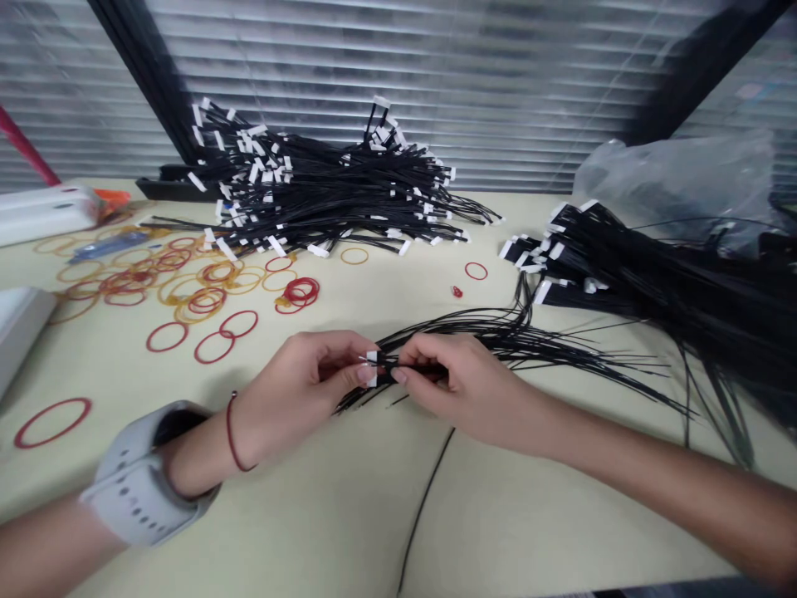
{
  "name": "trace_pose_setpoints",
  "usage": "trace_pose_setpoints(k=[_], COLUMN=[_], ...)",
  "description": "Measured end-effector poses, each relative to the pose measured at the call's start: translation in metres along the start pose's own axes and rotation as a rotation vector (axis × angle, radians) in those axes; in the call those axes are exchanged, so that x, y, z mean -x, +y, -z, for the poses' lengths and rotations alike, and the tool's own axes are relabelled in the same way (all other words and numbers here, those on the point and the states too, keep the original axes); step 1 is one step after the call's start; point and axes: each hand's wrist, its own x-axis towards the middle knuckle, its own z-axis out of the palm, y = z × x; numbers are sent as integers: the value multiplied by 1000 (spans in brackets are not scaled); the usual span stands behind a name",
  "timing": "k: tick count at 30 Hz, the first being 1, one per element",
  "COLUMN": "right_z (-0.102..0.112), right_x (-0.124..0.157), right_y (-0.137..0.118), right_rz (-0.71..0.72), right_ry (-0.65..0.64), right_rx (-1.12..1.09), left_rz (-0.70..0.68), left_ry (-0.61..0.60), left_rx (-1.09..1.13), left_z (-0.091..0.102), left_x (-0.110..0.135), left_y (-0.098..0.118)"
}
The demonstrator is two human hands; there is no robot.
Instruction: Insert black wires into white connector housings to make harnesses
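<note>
Between thumb and fingers, my left hand (pixel 317 374) pinches a small white connector (pixel 372 368) with black wires running out of it. Just to the right, my right hand (pixel 457 378) is closed on the black wires (pixel 389 365) close to that connector. Behind and under both hands lies a loose bundle of black wires (pixel 548 345), its thin ends fanning to the right. One single black wire (pixel 425 507) trails from below my right hand toward the front of the table. My fingers partly cover the connector and wires.
A large pile of black cables with white connectors (pixel 336 187) lies at the back; another cable bundle (pixel 660 266) is at right, near a clear plastic bag (pixel 678 183). Red and yellow rubber bands (pixel 205 291) are scattered at left. A white box (pixel 22 332) stands at the left edge.
</note>
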Motion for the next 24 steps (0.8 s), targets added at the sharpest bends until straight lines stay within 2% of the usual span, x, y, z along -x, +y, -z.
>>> trace_pose_setpoints(k=[7,10,14,18,24], right_z=[-6,-6,-4,-1,-4], right_x=[1,2,2,2,4], right_y=[4,6,9,10,13], right_rz=[69,132,314,388,387], right_ry=[61,186,370,510,408], right_rx=[-40,-61,-35,-8,20], left_rz=[14,-18,-86,-77,-64], left_ry=[4,20,65,80,80], left_rx=[19,48,57,70,78], left_z=[0,1,5,9,11], left_x=[2,2,0,-3,-6], left_y=[2,3,2,0,-5])
